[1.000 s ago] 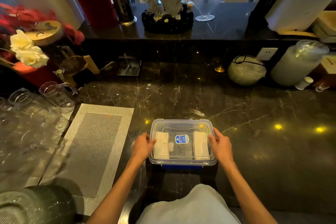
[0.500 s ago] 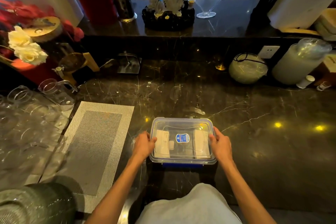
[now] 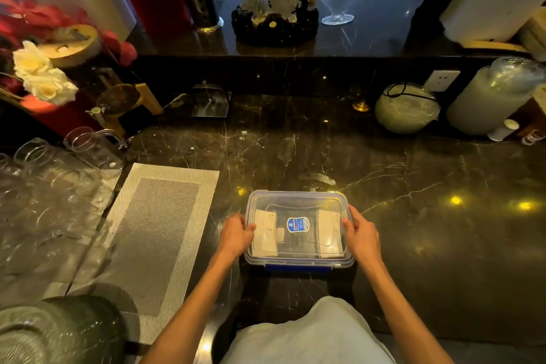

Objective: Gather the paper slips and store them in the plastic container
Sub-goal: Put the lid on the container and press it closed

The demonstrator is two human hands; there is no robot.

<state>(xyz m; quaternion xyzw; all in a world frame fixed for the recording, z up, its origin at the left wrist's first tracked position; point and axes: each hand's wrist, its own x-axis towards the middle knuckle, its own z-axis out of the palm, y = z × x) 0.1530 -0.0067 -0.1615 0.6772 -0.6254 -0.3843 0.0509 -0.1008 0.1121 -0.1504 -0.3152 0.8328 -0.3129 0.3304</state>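
A clear plastic container [image 3: 298,227] is sitting near the front edge of a dark marble bench [image 3: 413,216], lid on. The left hand [image 3: 236,235] is gripping its left side and the right hand [image 3: 362,235] its right side, fingers curling over the rim. Paper slips [image 3: 264,233] are lying inside, against both end walls. A woven mat [image 3: 153,233] is lying to the left, apart from the container.
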